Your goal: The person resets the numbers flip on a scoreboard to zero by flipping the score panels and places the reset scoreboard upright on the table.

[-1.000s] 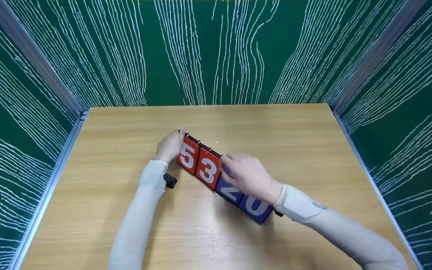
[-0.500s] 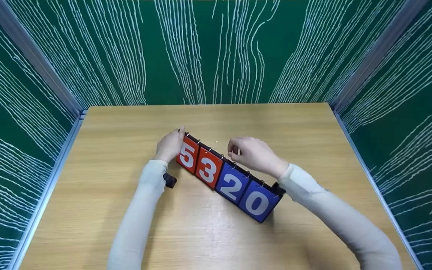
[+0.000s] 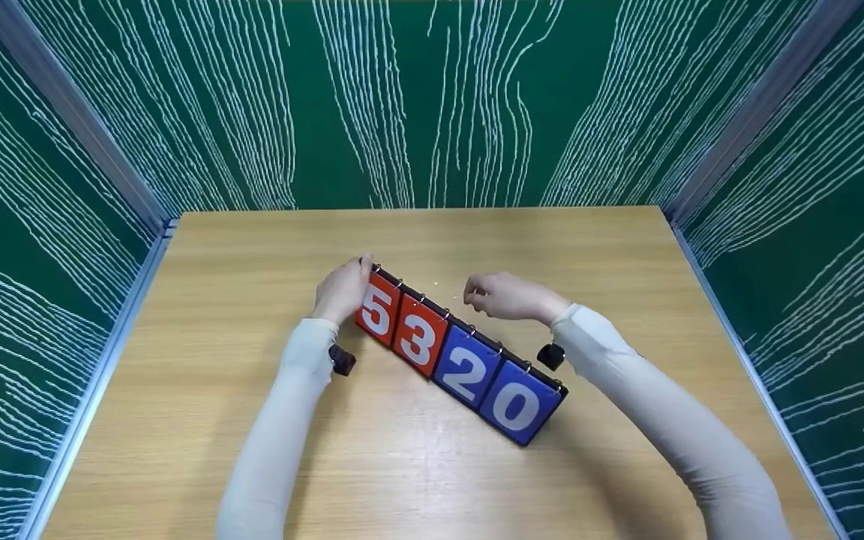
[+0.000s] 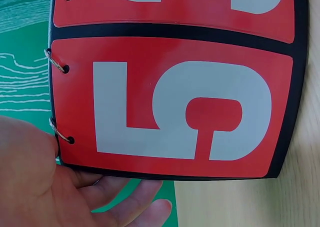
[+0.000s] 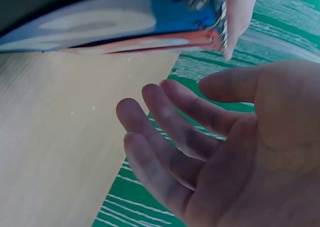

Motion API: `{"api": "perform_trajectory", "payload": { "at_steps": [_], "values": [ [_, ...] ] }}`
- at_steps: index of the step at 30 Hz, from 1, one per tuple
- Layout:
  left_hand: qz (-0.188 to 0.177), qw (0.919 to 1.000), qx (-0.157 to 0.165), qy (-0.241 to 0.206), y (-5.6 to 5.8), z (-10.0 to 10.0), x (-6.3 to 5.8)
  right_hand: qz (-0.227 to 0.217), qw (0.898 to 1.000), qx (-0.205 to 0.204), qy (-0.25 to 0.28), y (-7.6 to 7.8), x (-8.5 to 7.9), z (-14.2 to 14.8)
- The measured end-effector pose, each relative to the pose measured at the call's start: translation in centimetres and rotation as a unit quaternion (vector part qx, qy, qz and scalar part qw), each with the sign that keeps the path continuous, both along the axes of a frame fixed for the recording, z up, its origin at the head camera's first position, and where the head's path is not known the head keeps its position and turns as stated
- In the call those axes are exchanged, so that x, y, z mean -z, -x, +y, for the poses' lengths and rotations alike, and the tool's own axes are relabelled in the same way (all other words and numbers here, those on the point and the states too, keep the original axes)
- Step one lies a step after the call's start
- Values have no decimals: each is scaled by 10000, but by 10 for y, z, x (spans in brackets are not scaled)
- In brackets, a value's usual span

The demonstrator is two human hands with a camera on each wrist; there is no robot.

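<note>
A tabletop flip scoreboard [image 3: 432, 352] stands slantwise on the table, its cards hung on metal rings along the top edge. Two red cards read 5 and 3, and two blue cards read 2 and 0. My left hand [image 3: 343, 289] grips its far left end by the upper corner. In the left wrist view, the left hand's fingers [image 4: 135, 202] lie along the end next to the red 5 card [image 4: 175, 107], and its thumb is hidden. Behind the blue cards, my right hand [image 3: 511, 296] hovers apart from the board, fingers loosely curled around nothing.
The wooden table [image 3: 252, 450] has a few tiny pale specks behind the board. Green walls with white wavy lines [image 3: 417, 105] enclose its back and sides, with metal posts at the corners. A small black wrist camera [image 3: 550, 356] hangs at the right cuff.
My right hand has left the blue cards and moved up behind the scoreboard, uncovering the 2 and the 0. My left hand and the board have stayed in place.
</note>
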State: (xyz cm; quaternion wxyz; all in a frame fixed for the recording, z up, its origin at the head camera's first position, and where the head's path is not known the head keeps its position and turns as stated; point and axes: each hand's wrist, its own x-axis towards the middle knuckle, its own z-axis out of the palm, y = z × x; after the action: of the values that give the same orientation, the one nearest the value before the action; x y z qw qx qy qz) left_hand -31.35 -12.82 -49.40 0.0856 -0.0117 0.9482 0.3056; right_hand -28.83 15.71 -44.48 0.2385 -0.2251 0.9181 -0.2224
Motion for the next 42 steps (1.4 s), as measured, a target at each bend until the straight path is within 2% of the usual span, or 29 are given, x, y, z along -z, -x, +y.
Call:
{"api": "perform_trajectory", "payload": {
  "at_steps": [5,10,18,22,27,33,42],
  "values": [
    [-33,10000,-5,-47,-1,0,0,-425,9989,-177,32,13,10,1],
    [7,10000,-9,2,0,-1,0,-1164,9922,-435,140,25,23,-1],
    [8,10000,-31,39,0,0,1,-1826,9829,-187,158,36,51,3],
    [-11,10000,-33,16,0,0,1,-1964,9803,-132,159,38,63,4],
    [-35,10000,-45,19,1,0,0,-2086,9776,-269,-44,39,74,5],
    [-72,9999,-43,68,0,1,-1,-2186,9745,-463,-189,38,79,4],
    [59,9999,-13,105,-1,0,0,-2528,9666,-408,67,34,78,4]
  ]
}}
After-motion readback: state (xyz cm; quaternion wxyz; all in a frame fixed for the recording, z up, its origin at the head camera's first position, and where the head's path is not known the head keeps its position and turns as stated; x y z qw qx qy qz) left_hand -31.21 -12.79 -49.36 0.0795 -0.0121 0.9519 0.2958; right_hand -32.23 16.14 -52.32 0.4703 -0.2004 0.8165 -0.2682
